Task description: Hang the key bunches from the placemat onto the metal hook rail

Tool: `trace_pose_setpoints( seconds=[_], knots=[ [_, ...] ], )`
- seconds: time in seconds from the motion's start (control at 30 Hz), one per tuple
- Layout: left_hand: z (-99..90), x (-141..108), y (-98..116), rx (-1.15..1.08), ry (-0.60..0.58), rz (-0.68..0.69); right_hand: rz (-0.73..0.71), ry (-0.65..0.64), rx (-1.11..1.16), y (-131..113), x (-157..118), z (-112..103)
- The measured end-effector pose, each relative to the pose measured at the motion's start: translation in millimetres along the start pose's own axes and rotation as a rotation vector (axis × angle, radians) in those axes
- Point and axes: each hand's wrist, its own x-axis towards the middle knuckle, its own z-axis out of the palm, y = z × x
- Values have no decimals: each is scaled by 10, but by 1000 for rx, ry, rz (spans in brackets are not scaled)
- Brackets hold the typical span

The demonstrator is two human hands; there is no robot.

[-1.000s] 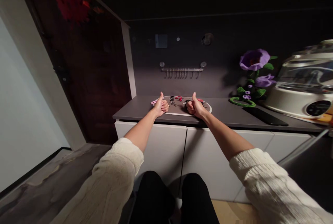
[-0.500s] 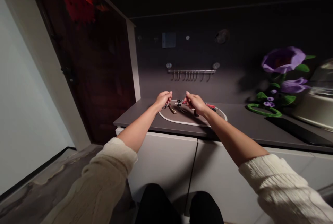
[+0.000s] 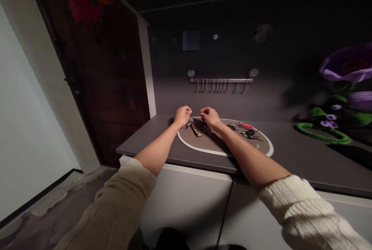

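On the mat (image 3: 200, 144), left end: keys (image 3: 188, 124) and a gold tag (image 3: 197, 130) lie just beside the left hand (image 3: 182, 116).
Tag's long axis slants rightward toward the front of the table (image 3: 145, 141); right hand (image 3: 210, 117) farther off, across a gap. Fingers of both hands curled; cannot tell whether they grip anything.

Over on the right, a big purple flower (image 3: 345, 72) is rising above small lilac blossoms (image 3: 330, 117), and a green ring (image 3: 319, 138) is lying on the dark surface (image 3: 290, 157) below them. To my left a dark door (image 3: 119, 87) is standing shut, red flowers (image 3: 84, 4) hanging near its top. A bluish square plate (image 3: 191, 41) and a white dot (image 3: 215, 36) are showing on the back wall (image 3: 232, 56), while pale cabinet fronts (image 3: 192, 203) are running underneath.
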Motion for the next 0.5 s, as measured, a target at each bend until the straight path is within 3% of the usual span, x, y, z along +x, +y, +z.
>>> trace_pose_setpoints(
  seconds=[0.2,0.5],
  knots=[
    [-6,-77,-75,327,-134,133,-118,-83,-273,97,-60,58],
    [53,-49,-128,237,-206,-15,-144,-140,-449,76,-100,83]
  ],
)
